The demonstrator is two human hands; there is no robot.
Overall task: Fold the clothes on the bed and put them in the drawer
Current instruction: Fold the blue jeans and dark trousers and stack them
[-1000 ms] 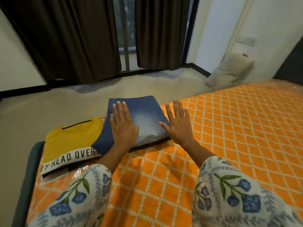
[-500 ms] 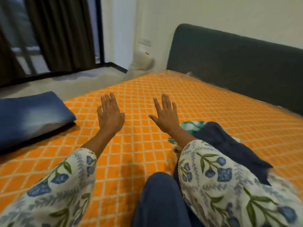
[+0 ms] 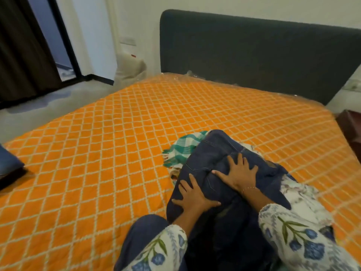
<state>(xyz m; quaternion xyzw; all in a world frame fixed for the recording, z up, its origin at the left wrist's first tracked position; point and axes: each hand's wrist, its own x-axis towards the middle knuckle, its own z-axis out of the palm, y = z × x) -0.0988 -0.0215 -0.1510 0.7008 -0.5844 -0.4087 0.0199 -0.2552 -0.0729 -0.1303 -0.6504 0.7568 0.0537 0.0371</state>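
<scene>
- Where the orange quilt [image 3: 117, 153] spreads over the bed, its surface is stitched in a pale diamond lattice that gives it a padded, puckered look, and a clear plastic film shows crinkled along the far edge by the headboard.
- The dark jeans [image 3: 213, 159] lie heaped at the near right of the bed: heavy denim, deep indigo, with light seam stitching and a pocket edge visible, bunched into a rounded mound.
- The left hand [image 3: 192, 198] rests flat on the near left slope of the jeans, fingers spread and fairly straight, thumb out to the right; it presses rather than grips.
- The right hand [image 3: 239, 171] lies on the top of the mound, fingers fanned wide and straight, a thin bracelet at the wrist; it too clasps nothing.
- Both sleeves are white cloth printed with blue flowers and green leaves.
- A green-and-white checked cloth [image 3: 183, 148] pokes out from under the far left side of the jeans, thin, woven and crumpled, with a fringed edge.
- A folded blue denim piece [image 3: 7, 163] sits at the left edge of the bed, well apart from the heap and cut off by the picture's border.
- The headboard [image 3: 254, 51] is dark grey, upholstered, with rounded corners, upright against the pale wall.
- A pale pillow [image 3: 130, 69] leans in the corner beside the headboard, and dark curtains [image 3: 21, 51] hang at far left.
</scene>
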